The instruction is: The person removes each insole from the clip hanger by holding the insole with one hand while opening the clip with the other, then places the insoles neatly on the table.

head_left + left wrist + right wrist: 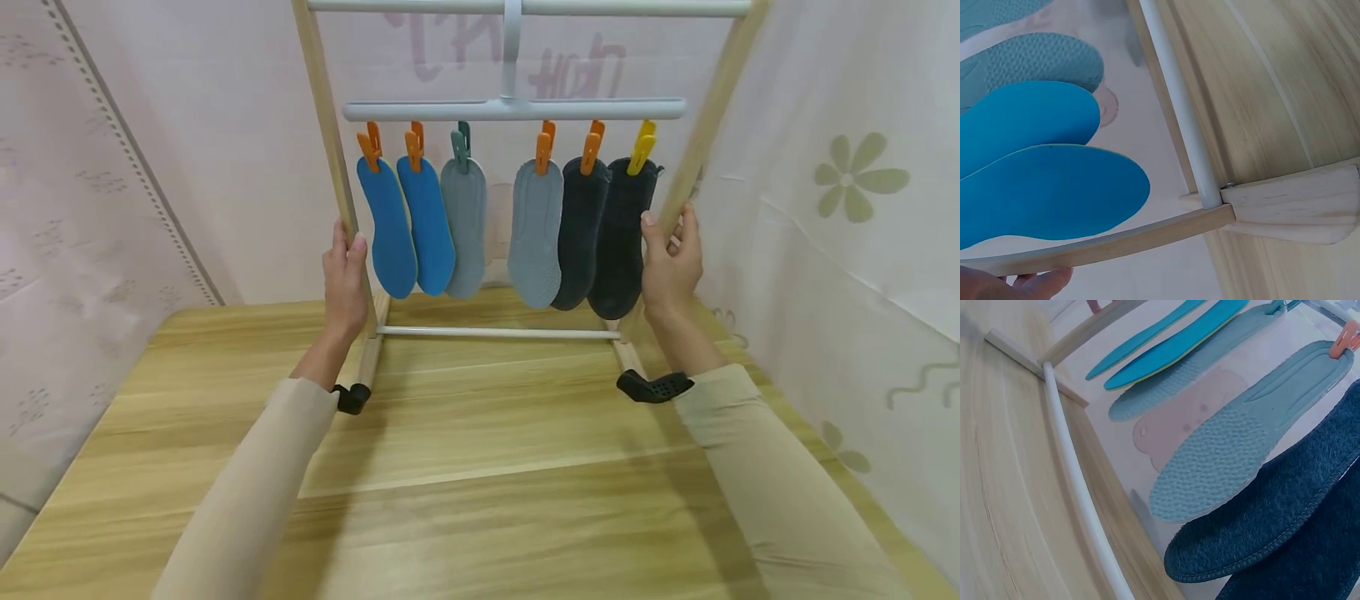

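Note:
My left hand [347,279] grips the left wooden post [327,117] of a standing rack, and my right hand [672,267] holds the right post [712,108] at about the same height. Between the posts, a white hanger [427,111] hooks over the rack's top rail [637,7]. Several insoles dangle from it by clothespins: two blue insoles [388,237] at left, two grey insoles [536,237] in the middle, two black fuzzy insoles [621,242] at right. The clothespins are orange [543,154], grey-green [460,150] and yellow [642,154]. In the left wrist view, fingertips [1050,282] lie against the post.
The rack's feet stand on a wood-grain table [487,467], joined by a low white crossbar [498,332]. Printed cloth [817,275] surrounds the table at the back and sides. Black wrist devices [654,387] sit at both cuffs.

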Demonstrator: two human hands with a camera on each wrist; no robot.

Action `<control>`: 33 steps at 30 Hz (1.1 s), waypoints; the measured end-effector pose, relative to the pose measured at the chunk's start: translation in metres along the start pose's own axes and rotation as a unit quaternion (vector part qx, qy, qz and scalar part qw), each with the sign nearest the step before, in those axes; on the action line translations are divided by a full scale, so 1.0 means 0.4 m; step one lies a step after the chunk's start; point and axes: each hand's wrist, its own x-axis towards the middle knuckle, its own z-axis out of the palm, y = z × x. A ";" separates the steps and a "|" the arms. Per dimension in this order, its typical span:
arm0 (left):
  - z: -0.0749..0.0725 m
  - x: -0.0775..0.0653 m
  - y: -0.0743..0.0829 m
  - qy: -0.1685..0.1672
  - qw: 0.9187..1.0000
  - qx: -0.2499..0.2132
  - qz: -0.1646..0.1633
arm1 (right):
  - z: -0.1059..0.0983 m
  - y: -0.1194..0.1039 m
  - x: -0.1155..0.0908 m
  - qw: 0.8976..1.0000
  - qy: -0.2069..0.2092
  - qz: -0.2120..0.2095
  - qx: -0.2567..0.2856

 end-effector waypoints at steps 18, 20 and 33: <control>0.043 -0.022 0.007 0.058 0.998 0.001 0.023 | -0.015 0.006 0.043 0.999 -0.044 -0.022 -0.011; 0.050 -0.025 0.009 0.061 0.998 -0.002 0.024 | -0.019 0.010 0.050 0.999 -0.046 -0.028 -0.009; 0.048 -0.020 0.007 0.069 0.997 0.002 0.019 | -0.016 0.029 0.055 0.996 -0.081 -0.045 -0.008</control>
